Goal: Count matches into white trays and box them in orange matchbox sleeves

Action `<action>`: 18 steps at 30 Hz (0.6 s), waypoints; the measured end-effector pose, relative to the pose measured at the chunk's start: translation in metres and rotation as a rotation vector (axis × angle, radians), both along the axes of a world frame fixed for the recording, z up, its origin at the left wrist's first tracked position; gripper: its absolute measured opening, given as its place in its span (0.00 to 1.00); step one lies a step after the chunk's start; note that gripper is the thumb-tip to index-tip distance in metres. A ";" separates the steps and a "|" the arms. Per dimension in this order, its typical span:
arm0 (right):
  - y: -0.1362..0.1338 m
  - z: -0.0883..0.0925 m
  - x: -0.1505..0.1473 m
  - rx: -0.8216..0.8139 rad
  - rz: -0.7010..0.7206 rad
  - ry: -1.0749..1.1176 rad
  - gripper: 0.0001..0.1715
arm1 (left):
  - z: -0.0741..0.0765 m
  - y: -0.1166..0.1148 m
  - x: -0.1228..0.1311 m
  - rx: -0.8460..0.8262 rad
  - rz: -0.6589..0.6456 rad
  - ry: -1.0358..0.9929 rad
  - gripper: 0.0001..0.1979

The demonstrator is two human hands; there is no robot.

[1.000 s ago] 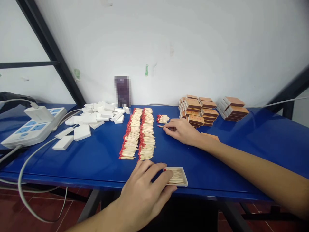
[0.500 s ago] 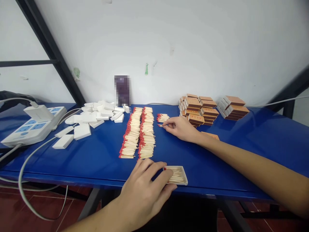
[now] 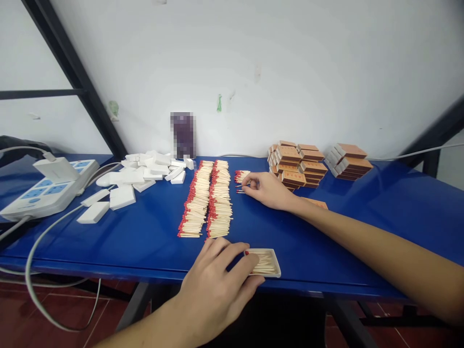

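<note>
Near the table's front edge, my left hand [image 3: 221,278] grips a white matchbox tray [image 3: 277,266] with thumb and fingers, one finger reaching over its inside. Matchsticks [image 3: 264,265] lie in the tray, their heads mostly hidden by the fingers. Farther back, my right hand [image 3: 267,189] is closed in a pinch on a red-headed matchstick [image 3: 238,186], partly covered by the fingertips. A small pile of matchsticks [image 3: 242,175] lies just behind those fingers. Left of the right hand run two long rows of matchsticks, the nearer row [image 3: 221,208] and the farther row [image 3: 195,208].
Stacked orange matchboxes stand behind my right hand, in a middle stack [image 3: 290,154] and a right stack [image 3: 353,162]. One matchbox [image 3: 317,203] lies partly behind my right forearm. At left are a heap of white trays [image 3: 145,169], a power strip [image 3: 47,191] and a looping cable [image 3: 31,270].
My right hand has shifted slightly left, its fingertips still at the matchsticks; another match head now shows beside them. My left hand and the tray stay practically in place.
</note>
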State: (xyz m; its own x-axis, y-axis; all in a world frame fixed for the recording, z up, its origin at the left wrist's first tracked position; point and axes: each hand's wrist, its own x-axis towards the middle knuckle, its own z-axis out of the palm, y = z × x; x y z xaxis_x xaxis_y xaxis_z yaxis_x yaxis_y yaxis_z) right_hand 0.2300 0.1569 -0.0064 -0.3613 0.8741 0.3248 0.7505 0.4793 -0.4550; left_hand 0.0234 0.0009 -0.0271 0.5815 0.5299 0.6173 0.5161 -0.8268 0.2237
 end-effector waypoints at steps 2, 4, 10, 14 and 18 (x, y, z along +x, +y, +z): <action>0.004 0.000 0.001 0.017 -0.001 0.007 0.10 | 0.000 0.000 0.000 -0.002 -0.003 -0.001 0.09; 0.009 0.001 0.002 0.030 0.008 0.004 0.11 | 0.000 -0.001 0.000 -0.005 -0.007 -0.001 0.09; 0.014 0.001 0.003 0.047 0.047 -0.034 0.11 | 0.000 0.000 0.000 -0.005 0.000 0.002 0.09; 0.013 0.001 0.003 0.050 0.058 -0.058 0.10 | 0.001 0.000 0.000 0.005 -0.004 -0.001 0.08; 0.013 0.000 0.004 0.053 0.055 -0.066 0.11 | 0.002 0.000 0.000 0.015 -0.005 -0.005 0.08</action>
